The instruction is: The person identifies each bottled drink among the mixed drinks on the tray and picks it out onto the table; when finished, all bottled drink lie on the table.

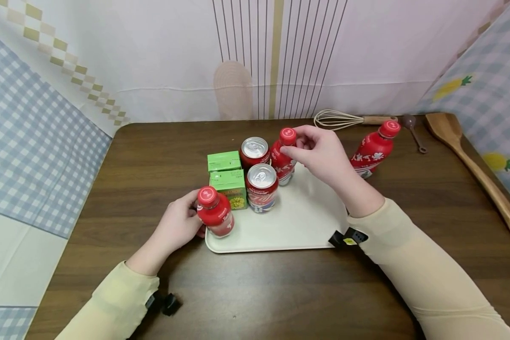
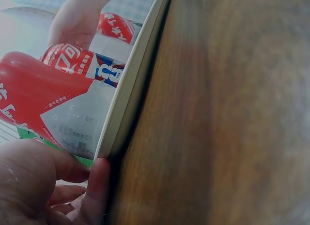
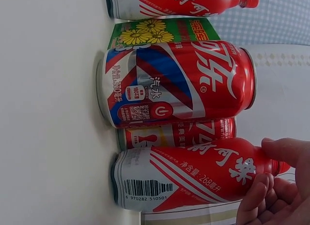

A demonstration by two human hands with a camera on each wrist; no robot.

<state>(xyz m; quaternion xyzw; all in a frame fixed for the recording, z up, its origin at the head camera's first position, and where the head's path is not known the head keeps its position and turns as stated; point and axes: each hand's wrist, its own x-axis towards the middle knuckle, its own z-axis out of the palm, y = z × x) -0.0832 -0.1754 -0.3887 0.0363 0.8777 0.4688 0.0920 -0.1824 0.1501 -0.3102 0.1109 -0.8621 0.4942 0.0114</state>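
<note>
In the head view, my left hand (image 1: 178, 221) is at the tray's left corner, beside a red bottle (image 1: 216, 215). The left wrist view shows its thumb and finger (image 2: 98, 188) gripping the tray rim (image 2: 128, 92), close below that bottle's base (image 2: 77, 118). My right hand (image 1: 323, 153) pinches the neck of another red bottle (image 1: 283, 158), which stands upright at the tray's back. Two red cans (image 1: 261, 189) (image 1: 255, 153) and two green boxes (image 1: 229, 186) (image 1: 224, 161) are grouped between the bottles on the white tray (image 1: 306, 222).
A third red bottle (image 1: 371, 148) leans to the right, behind my right forearm. Along the back lie a whisk (image 1: 340, 119) and a small brown spoon (image 1: 412, 127). A wooden spatula (image 1: 471, 160) lies along the table's right edge.
</note>
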